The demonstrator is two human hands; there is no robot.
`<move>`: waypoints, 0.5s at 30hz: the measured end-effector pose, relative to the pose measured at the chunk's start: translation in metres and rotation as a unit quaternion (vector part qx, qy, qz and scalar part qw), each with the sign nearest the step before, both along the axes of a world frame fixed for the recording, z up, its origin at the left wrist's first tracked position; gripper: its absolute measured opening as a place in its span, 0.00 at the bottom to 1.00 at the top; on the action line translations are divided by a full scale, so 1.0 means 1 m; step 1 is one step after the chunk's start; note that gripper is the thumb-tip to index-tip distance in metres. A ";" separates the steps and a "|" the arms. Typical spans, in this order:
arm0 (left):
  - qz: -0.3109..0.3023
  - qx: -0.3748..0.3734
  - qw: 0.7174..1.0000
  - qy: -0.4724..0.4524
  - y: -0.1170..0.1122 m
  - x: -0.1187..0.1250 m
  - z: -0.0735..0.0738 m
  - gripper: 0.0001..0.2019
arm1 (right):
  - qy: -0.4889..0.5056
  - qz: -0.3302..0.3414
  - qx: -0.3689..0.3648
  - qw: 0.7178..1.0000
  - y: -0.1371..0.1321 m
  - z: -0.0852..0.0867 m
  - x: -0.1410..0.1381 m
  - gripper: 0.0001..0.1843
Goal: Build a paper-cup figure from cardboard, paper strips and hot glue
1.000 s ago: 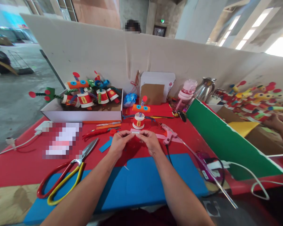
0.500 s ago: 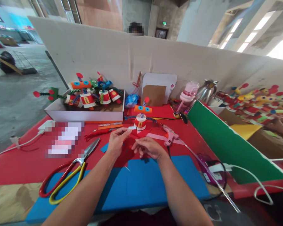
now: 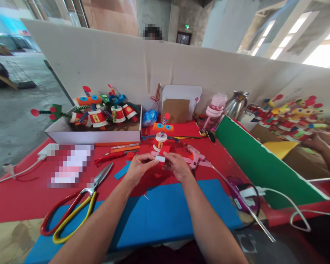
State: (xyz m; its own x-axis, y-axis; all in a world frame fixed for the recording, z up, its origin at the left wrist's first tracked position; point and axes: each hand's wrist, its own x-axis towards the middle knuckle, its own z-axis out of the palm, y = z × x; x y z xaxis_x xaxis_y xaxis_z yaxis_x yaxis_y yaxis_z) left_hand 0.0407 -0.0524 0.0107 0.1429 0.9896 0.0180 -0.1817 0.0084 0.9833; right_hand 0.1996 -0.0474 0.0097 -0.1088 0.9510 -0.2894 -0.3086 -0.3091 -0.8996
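Observation:
In the head view, a small white rectangular piece (image 3: 160, 158) sits between the fingertips of both hands. My left hand (image 3: 140, 165) pinches its left end with thumb and forefinger. My right hand (image 3: 176, 167) has its fingers closed at the other end. Red paper (image 3: 168, 149) shows just behind the right fingertips; whether they touch it, I cannot tell. Just beyond stands a paper-cup figure (image 3: 158, 143) with an orange tube head, blue eyes and coiled arms. A pink glue gun (image 3: 195, 157) lies to the right of my right hand.
Large scissors (image 3: 91, 190) with red and yellow handles lie at left. A white box (image 3: 93, 137) of finished figures stands behind them. Blue board (image 3: 181, 209) lies in front. At right are a green-sided box (image 3: 258, 165), a purple power strip (image 3: 243, 194) and another person's hand (image 3: 319, 145).
My right hand has moved up and closed its fingers at the white piece, which my left hand held alone. The view has shifted slightly to the right.

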 end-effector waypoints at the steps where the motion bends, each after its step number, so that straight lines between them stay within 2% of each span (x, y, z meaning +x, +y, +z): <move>1: -0.010 0.000 1.000 0.006 0.000 0.000 0.000 0.13 | -0.009 -0.005 0.011 1.000 0.000 0.001 0.000 0.20; 4: -0.023 -0.011 1.000 0.017 0.001 0.000 -0.001 0.12 | -0.036 -0.017 0.050 0.998 0.000 0.002 0.000 0.20; 15: 0.008 -0.038 0.999 0.035 0.001 0.002 0.002 0.14 | -0.131 -0.019 0.154 0.979 0.000 0.001 -0.004 0.19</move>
State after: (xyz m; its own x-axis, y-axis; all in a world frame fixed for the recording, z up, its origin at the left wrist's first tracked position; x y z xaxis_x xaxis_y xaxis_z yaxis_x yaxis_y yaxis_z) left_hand 0.0425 -0.0516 0.0127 0.1251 0.9899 -0.0675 -0.1128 0.0818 0.9902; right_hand 0.1959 -0.0477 0.0104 -0.0323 0.9995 -0.0022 -0.0606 -0.0042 -0.9982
